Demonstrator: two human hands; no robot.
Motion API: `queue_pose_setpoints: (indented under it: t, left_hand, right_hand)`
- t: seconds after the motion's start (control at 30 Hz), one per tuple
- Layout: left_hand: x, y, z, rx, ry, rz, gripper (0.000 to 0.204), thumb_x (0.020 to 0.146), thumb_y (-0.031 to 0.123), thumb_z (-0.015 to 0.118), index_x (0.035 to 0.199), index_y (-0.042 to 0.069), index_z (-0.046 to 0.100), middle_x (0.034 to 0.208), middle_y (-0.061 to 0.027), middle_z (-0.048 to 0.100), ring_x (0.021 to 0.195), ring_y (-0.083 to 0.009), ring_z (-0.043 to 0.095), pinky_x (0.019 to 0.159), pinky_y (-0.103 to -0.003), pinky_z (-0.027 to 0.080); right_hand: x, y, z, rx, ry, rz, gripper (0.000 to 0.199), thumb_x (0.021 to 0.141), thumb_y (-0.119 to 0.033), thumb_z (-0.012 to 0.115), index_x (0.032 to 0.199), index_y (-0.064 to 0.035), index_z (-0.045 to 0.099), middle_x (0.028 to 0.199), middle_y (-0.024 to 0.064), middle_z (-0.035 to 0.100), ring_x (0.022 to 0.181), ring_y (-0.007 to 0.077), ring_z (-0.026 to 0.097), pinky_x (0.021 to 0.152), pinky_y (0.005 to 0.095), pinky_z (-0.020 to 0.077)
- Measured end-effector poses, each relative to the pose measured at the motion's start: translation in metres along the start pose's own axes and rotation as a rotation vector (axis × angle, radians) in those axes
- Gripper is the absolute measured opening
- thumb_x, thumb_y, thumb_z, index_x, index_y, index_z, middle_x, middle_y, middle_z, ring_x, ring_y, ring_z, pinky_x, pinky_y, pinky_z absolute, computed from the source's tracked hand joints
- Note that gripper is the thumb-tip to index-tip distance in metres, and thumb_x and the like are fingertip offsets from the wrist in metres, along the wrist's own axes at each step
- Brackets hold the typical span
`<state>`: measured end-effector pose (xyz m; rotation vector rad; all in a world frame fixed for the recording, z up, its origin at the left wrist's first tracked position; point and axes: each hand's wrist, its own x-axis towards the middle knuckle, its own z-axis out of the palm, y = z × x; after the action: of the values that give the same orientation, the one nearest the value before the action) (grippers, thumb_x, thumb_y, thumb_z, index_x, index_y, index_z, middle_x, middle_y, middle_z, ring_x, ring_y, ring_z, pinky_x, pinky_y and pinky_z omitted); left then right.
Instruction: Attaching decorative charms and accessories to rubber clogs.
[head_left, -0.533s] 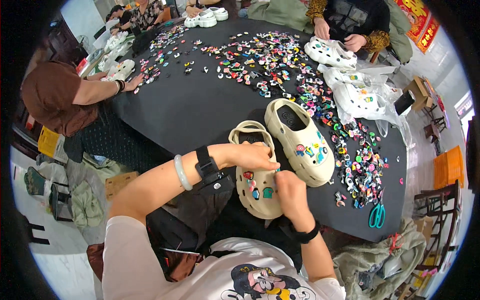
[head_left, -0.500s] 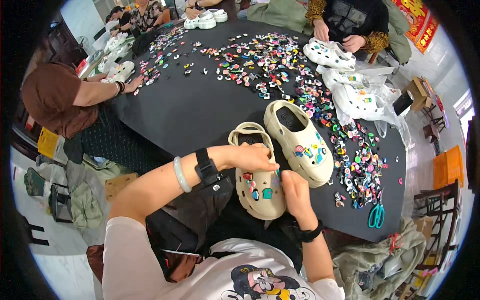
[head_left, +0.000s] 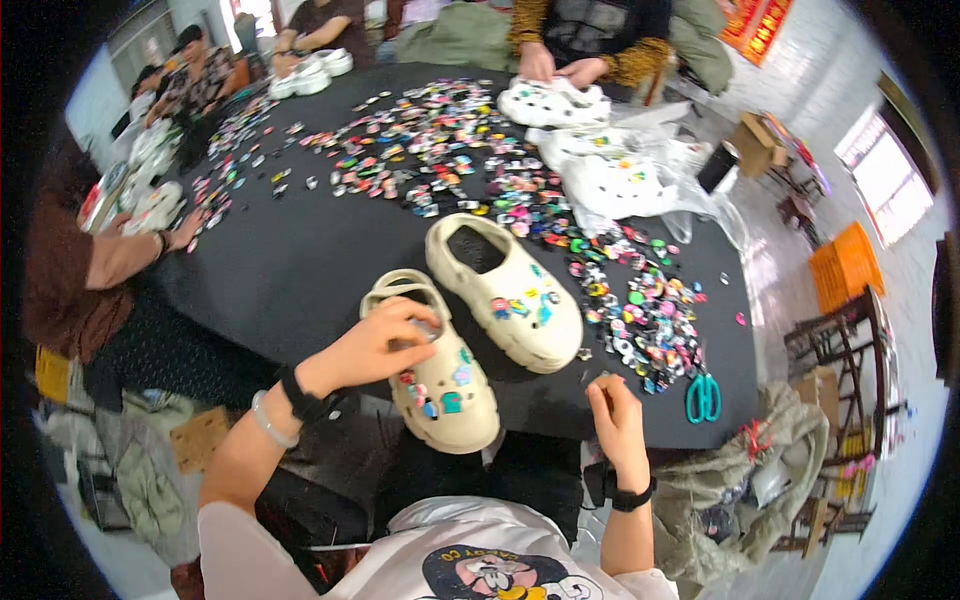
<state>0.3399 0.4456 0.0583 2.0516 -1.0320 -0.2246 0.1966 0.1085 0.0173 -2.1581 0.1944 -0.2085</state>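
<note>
A beige clog with several colourful charms on its toe lies at the table's near edge, its toe pointing toward me. Over its foot opening is my left hand, thumb and fingers apart and curved, seeming to touch the upper. Just right and farther back, the matching beige clog rests on the table, also decorated with charms. My right hand is closed at the near table edge, thumb and forefinger together. Whatever may be in that pinch is too small to name. Loose charms lie beyond it.
Teal-handled scissors lie right of my right hand on the black table. A broad heap of charms spreads across the back. White clogs in clear plastic stand far right. Other people work at the left and far sides.
My right hand has left the nearer clog and moved right toward the table edge. My left hand has loosened over that clog's opening. The view has shifted, sliding the scene leftward.
</note>
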Motion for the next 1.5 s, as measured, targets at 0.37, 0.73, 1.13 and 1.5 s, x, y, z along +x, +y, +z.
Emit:
queue_pose_setpoints:
  t: [0.37, 0.73, 1.13, 1.5]
  left_hand:
    - [0.008, 0.031, -0.01, -0.06, -0.02, -0.219, 0.02, 0.08, 0.018, 0.072, 0.08, 0.0, 0.064, 0.078, -0.0075, 0.06, 0.071, -0.0174, 0.058, 0.065, -0.03, 0.046]
    - [0.01, 0.029, -0.026, 0.29, -0.264, -0.211, 0.03, 0.082, 0.031, 0.069, 0.079, 0.001, 0.065, 0.076, -0.014, 0.063, 0.072, -0.0304, 0.061, 0.066, -0.038, 0.047]
    - [0.008, 0.017, -0.014, 0.075, -0.251, -0.409, 0.041, 0.088, 0.036, 0.064, 0.08, -0.004, 0.062, 0.061, -0.0087, 0.051, 0.058, -0.0127, 0.045, 0.056, -0.031, 0.039]
    - [0.008, 0.011, -0.01, -0.037, -0.171, -0.421, 0.04, 0.087, 0.035, 0.067, 0.078, -0.003, 0.062, 0.061, 0.0003, 0.048, 0.06, -0.0066, 0.039, 0.054, -0.027, 0.034]
  right_hand:
    - [-0.007, -0.001, -0.01, -0.155, 0.046, -0.036, 0.017, 0.08, -0.013, 0.072, 0.092, -0.0072, 0.062, 0.073, 0.0102, 0.061, 0.063, 0.0243, 0.062, 0.058, 0.0339, 0.0482]
    - [-0.028, 0.025, -0.007, 0.194, -0.239, -0.152, 0.009, 0.078, -0.007, 0.073, 0.086, -0.0036, 0.069, 0.082, 0.0073, 0.065, 0.072, 0.0177, 0.062, 0.064, 0.03, 0.0483]
    - [-0.078, 0.145, 0.069, -0.015, -0.632, 0.053, 0.023, 0.087, -0.023, 0.063, 0.102, -0.0055, 0.067, 0.092, 0.0129, 0.069, 0.085, 0.029, 0.066, 0.075, 0.0365, 0.0507]
    - [-0.065, 0.218, 0.209, -0.906, -0.999, -0.095, 0.036, 0.085, -0.031, 0.049, 0.104, -0.0105, 0.071, 0.11, 0.013, 0.067, 0.104, 0.0338, 0.061, 0.097, 0.0457, 0.0408]
